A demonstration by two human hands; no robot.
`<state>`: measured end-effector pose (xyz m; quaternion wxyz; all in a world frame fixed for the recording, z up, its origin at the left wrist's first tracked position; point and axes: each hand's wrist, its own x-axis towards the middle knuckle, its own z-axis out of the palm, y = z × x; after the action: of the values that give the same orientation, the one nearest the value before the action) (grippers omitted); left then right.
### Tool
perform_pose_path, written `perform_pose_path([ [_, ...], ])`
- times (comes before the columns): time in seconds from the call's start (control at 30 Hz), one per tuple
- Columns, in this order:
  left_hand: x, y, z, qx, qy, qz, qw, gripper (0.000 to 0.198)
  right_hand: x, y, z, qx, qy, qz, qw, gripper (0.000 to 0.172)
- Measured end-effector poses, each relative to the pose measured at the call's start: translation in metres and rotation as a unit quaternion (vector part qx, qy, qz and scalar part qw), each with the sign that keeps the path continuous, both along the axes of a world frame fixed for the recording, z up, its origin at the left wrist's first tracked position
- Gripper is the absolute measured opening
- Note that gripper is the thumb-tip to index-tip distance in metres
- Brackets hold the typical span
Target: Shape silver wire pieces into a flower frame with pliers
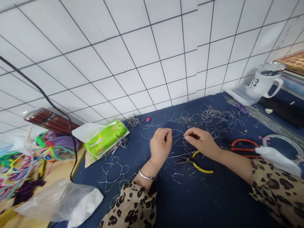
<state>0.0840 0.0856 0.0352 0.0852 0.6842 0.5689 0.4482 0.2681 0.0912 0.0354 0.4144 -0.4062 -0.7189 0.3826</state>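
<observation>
Blue cloth lies under your work. Your left hand pinches a thin wire, which arcs to the pinched fingertips of your right hand; if you pull carelessly, it may catch in the tangled wires behind.

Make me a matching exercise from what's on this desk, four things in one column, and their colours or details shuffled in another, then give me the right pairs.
Column one:
1. Pliers
2. Mug
3. Tissue pack
4. Left hand

Column two:
A. bright green
B. has a bracelet at its wrist
C. yellow-handled
D. white

Right pairs: 1-C, 2-D, 3-A, 4-B.
</observation>
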Motion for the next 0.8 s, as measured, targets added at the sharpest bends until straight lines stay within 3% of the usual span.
perform_pose_path([
  [0.17,-0.002,0.0,0.003,0.013,0.042,0.01,0.999,0.013,0.0,0.005,-0.009,0.017,-0.033,-0.025,0.999,0.016],
  [0.33,-0.003,0.001,0.004,0.018,0.04,0.009,0.999,0.014,0.002,0.007,-0.011,0.063,-0.028,-0.059,0.996,0.031],
  [0.57,0.005,-0.008,-0.001,0.054,0.169,-0.133,0.975,0.016,0.0,0.003,0.004,0.088,-0.069,0.012,0.994,0.023],
  [0.67,0.008,-0.009,-0.002,0.052,0.137,-0.147,0.978,0.014,0.0,0.005,0.004,0.053,-0.07,0.034,0.996,0.022],
  [0.8,0.009,-0.009,0.0,0.037,0.055,-0.122,0.99,0.016,0.003,0.007,0.006,-0.057,-0.022,0.089,0.994,0.026],
])
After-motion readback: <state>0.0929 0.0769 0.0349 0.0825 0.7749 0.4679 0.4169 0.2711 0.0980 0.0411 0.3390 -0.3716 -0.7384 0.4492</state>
